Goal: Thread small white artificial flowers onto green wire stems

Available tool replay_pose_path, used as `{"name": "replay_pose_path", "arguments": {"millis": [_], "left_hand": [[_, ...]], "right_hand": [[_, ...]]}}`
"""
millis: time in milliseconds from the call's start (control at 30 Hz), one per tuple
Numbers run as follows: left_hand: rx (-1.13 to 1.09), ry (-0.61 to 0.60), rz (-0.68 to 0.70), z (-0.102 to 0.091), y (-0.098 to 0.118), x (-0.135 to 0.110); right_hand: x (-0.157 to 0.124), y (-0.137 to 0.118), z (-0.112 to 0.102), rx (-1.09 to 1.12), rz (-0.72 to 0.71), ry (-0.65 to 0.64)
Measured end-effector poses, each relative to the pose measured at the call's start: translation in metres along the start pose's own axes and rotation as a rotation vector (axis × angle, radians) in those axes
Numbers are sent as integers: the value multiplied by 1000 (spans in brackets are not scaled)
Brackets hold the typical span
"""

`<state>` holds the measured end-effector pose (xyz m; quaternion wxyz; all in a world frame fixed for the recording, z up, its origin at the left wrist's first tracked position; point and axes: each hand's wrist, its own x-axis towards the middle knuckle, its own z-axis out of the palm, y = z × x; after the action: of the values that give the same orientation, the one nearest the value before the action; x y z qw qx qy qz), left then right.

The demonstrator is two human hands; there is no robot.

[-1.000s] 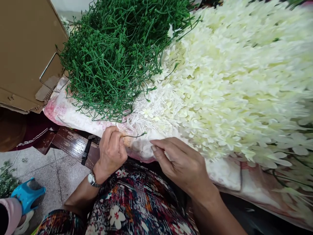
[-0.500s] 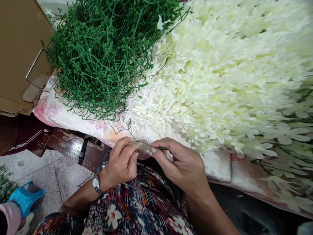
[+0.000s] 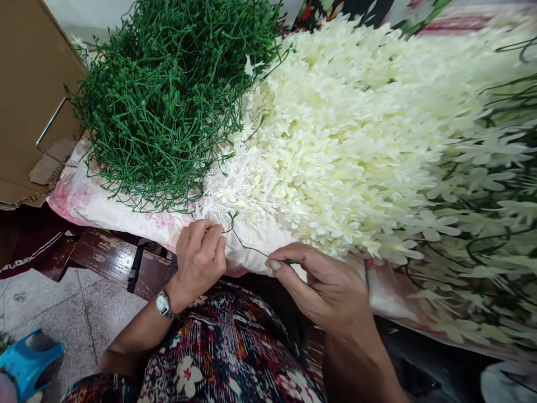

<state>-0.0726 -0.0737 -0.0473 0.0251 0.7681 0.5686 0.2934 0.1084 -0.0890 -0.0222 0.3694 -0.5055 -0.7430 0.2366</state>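
Observation:
My right hand (image 3: 323,285) pinches a thin green artificial stem (image 3: 257,251) between thumb and forefinger. The stem runs left from the pinch and forks into small tips above the cloth. My left hand (image 3: 200,252), a watch on its wrist, is beside the fork with its fingers curled together. One branch of the stem reaches its fingertips; whether they hold it or something else is hidden. Just beyond the left hand lie thin white strands (image 3: 241,182). A large heap of cream-white artificial petals (image 3: 335,140) spreads to the right of them.
A tangled pile of green artificial stems (image 3: 163,106) sits at the back left, beside a cardboard box (image 3: 33,95) with a wire handle. Flowered cloth (image 3: 121,215) covers the work surface. White flowers on stems (image 3: 482,235) lie at right. A wooden bench (image 3: 104,257) and blue stool (image 3: 31,358) stand below.
My hands have moved apart, the left one away from the middle of the stem and the right one slightly rightward with it. The view has shifted, showing more of the far side.

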Motion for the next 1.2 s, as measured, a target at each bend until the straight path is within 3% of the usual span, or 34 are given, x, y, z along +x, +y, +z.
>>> {"name": "replay_pose_path", "arguments": {"millis": [133, 367, 500, 633, 800, 933, 1000, 1200], "left_hand": [[-73, 38, 31, -1, 2, 4], [-110, -63, 221, -24, 3, 0], [-37, 59, 102, -20, -11, -1], [69, 2, -25, -10, -19, 2], [12, 57, 73, -8, -16, 0], [-217, 144, 38, -15, -2, 2], [-449, 9, -46, -21, 8, 9], [-1304, -710, -385, -26, 22, 43]], "right_hand": [[-1, -2, -1, -32, -48, -12], [6, -8, 2, -126, -137, 4], [4, -5, -5, -128, -83, 76], [-1, 1, -14, -145, -37, 173], [-8, 4, -19, -103, 4, 216], [-12, 4, -18, 69, -1, 189], [-12, 3, -18, 190, 7, 151], [-6, 1, -20, 413, 10, -88]]}}
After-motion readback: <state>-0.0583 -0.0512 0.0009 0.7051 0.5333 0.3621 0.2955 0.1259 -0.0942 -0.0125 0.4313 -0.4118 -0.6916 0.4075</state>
